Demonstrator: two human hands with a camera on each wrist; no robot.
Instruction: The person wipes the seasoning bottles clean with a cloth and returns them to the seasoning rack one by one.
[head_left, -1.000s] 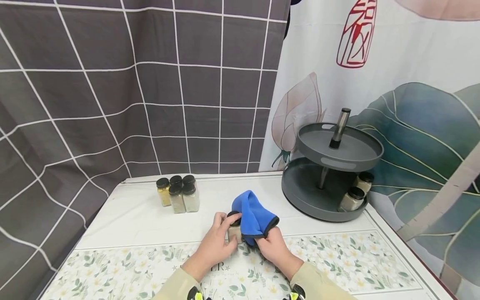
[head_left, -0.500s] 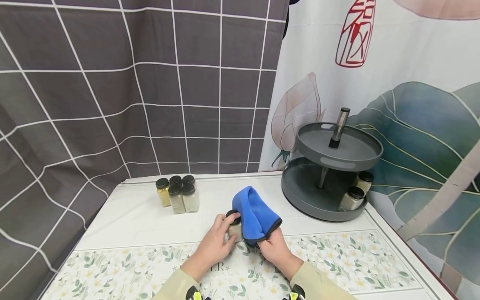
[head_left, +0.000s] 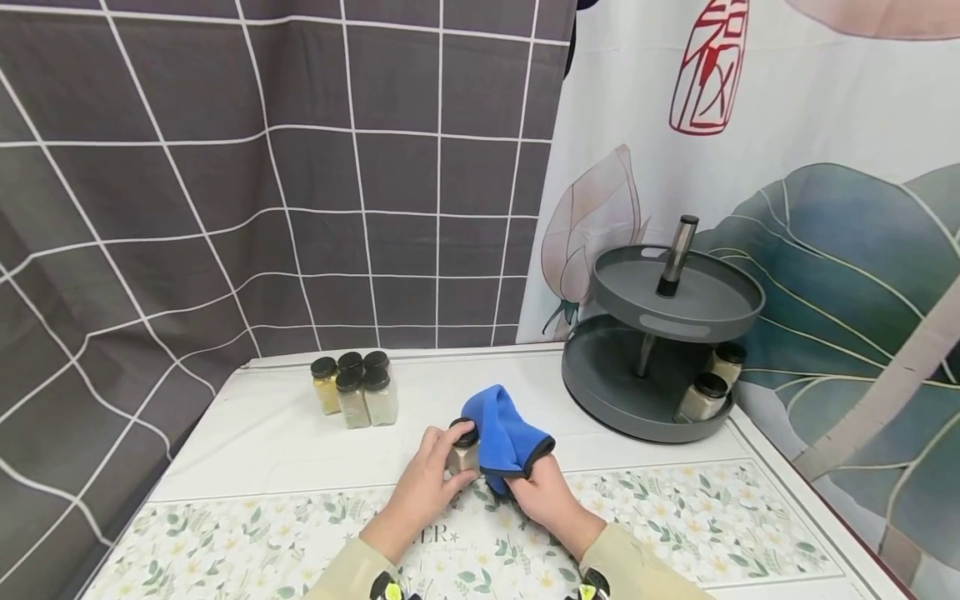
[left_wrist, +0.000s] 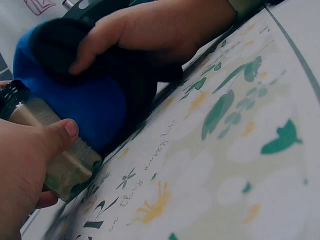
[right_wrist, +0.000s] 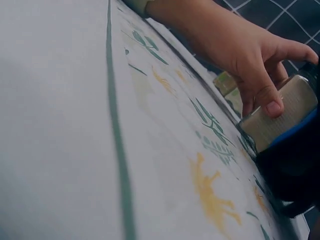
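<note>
My left hand [head_left: 423, 487] grips a small square glass jar [head_left: 465, 457] with a black lid and pale beige contents. The thumb lies on its near side and the fingers reach up to the lid. In the left wrist view the jar [left_wrist: 80, 166] is tilted. My right hand [head_left: 546, 496] holds a blue cloth [head_left: 504, 429] with black edging, bunched against the right side of the jar. Its fingers are mostly hidden under the cloth. The right wrist view shows my left thumb pressed on the jar [right_wrist: 280, 117], beside the dark cloth edge.
Several black-lidded jars [head_left: 356, 400] stand grouped at the back left of the white table [head_left: 262, 442]. A grey two-tier round rack [head_left: 600, 400] stands at the back right, two jars [head_left: 703, 400] on its lower tier. A floral mat [head_left: 675, 517] covers the front.
The cloth rose slightly to the right, then came back down and left along the jar. The jar has shifted slightly up and left, and more of its front shows.
</note>
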